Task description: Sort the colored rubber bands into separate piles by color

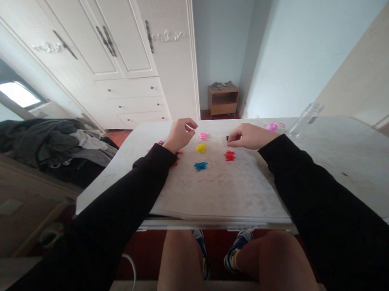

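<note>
Small piles of what look like coloured rubber bands lie on the white table. A pink pile [203, 136] is nearest to my left hand [181, 134], whose fingers are loosely curved with a gap at the thumb and nothing visible between them. Under and behind that wrist, a mixed-colour pile [178, 157] is partly hidden. My right hand [248, 136] has its fingertips pinched together at a small black pile [227, 138], mostly covered by the fingers; what they hold is too small to make out. Nearby are a yellow pile [201, 148], a blue pile [201, 166] and a red pile [229, 156].
A clear glass bottle [305, 120] stands on the right of the table [216, 196], beside a purple object with a loop [272, 126]. Dark clothes [51, 144] are heaped on the left. Beyond are a white wardrobe [127, 58] and a wooden nightstand [224, 100].
</note>
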